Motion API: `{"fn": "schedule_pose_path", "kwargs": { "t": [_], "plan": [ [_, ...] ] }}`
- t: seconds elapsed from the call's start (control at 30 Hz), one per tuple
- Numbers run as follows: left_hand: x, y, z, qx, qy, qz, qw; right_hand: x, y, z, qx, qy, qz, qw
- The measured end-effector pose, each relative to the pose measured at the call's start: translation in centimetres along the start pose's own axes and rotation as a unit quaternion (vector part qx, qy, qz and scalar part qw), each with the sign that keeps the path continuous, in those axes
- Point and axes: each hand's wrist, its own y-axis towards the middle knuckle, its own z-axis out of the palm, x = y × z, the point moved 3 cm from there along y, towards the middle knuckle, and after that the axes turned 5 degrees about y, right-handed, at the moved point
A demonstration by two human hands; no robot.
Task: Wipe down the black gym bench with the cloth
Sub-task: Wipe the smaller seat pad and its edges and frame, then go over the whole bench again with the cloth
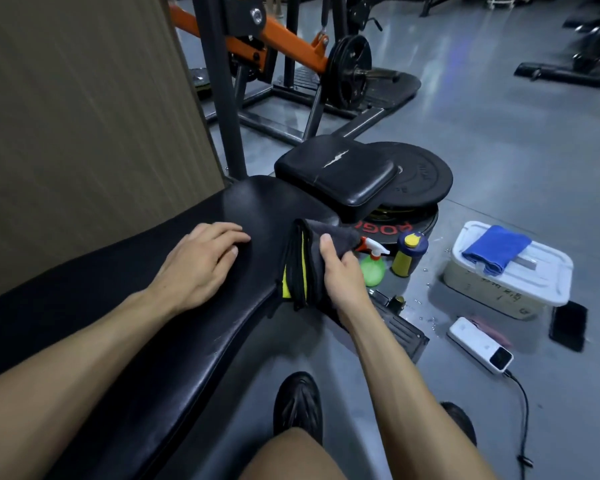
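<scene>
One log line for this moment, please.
left hand flat on bench | right hand grips folded grey cloth at bench edge | spray bottle on floor

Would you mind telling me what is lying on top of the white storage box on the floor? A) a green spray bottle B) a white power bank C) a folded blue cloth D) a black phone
C: a folded blue cloth lies on the lid of the white storage box, while the spray bottle, phone and power bank sit on the floor beside it.
</scene>
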Motion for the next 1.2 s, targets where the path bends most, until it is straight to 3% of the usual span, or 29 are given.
{"fn": "schedule_pose_path", "kwargs": {
  "t": [0.3,0.57,0.77,0.93,1.07,1.2],
  "plan": [
    [0.8,5.8,0.8,-0.036,0.019,-0.007,0.999,5.2,4.6,-4.0,0.089,-0.176,0.055,0.979],
    [0.7,5.9,0.9,-0.063,0.014,-0.02,0.998,7.3,3.9,-5.4,0.099,-0.278,-0.146,0.944],
    [0.6,5.4,1.2,-0.07,0.022,-0.026,0.997,4.8,3.9,-4.9,0.019,-0.203,-0.183,0.962],
    [0.7,5.4,1.5,-0.079,0.023,-0.027,0.996,5.0,4.1,-3.3,-0.02,-0.222,-0.231,0.947],
    [0.5,5.6,1.6,-0.087,0.027,-0.018,0.996,7.6,5.3,-2.0,-0.028,-0.338,-0.261,0.904],
    [0.5,5.8,1.9,-0.093,0.022,-0.017,0.995,10.7,7.4,2.1,-0.017,-0.597,-0.248,0.763]
  ]
}}
